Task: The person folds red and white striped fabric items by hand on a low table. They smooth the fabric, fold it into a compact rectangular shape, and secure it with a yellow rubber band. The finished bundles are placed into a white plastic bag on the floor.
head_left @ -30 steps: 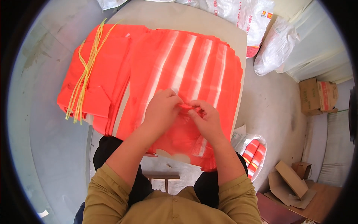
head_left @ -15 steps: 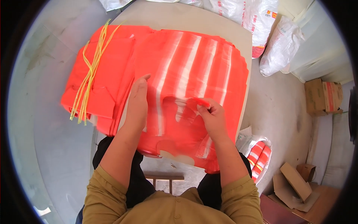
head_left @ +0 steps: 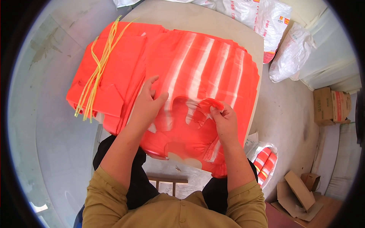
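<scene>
Red plastic bags with white stripes [head_left: 216, 64] lie in a fanned stack across the table before me. My right hand [head_left: 226, 121] pinches the handle of a red plastic bag [head_left: 211, 104] near the stack's front. Over the left side of the striped stack, my left hand [head_left: 150, 100] has its thumb and fingers apart and holds nothing. Left of it sits a pile of folded plain red bags [head_left: 125, 53]. Several yellow ties [head_left: 100, 68] lie across that pile. Cut-out handle openings show at the stack's near edge.
The table [head_left: 171, 13] shows bare along its far edge. White woven sacks [head_left: 272, 22] stand behind it. On the floor to the right, a clear bag [head_left: 274, 152] holds rolled red-striped bundles. Cardboard boxes [head_left: 330, 106] stand farther right, and an opened carton [head_left: 298, 195] lies nearer.
My left hand has turned, and its thumb has spread away from the fingers. My right hand keeps its pinch on the bag handle. The whole view has shifted slightly.
</scene>
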A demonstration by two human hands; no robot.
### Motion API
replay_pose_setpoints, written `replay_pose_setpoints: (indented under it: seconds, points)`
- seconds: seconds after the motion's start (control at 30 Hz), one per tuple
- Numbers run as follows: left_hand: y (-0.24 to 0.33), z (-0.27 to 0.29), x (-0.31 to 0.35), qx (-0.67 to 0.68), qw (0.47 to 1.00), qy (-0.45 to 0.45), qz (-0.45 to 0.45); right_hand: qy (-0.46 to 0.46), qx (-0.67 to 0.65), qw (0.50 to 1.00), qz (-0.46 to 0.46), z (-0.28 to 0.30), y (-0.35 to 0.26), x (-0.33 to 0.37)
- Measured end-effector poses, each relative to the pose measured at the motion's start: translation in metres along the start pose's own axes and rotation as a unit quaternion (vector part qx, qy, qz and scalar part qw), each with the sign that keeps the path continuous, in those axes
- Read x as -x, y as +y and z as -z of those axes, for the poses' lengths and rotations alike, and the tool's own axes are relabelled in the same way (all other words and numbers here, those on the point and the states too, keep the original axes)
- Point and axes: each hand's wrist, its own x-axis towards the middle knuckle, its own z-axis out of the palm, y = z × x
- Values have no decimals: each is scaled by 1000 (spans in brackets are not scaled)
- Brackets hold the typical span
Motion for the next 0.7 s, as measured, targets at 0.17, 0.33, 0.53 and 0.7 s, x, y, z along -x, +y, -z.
replay_pose_setpoints:
  seconds: [0.17,0.33,0.53,0.7]
  points:
    - [-4,13,7,105,991,-84,21,24,-26,998,44,-3,-4,4]
    - [1,29,10,159,979,-127,22,6,158,973,168,-4,-4,13]
    - [-6,58,24,122,973,-193,32,-81,314,891,318,-7,-9,27]
    - [-17,92,34,80,946,-300,90,-137,358,858,343,-14,-16,49]
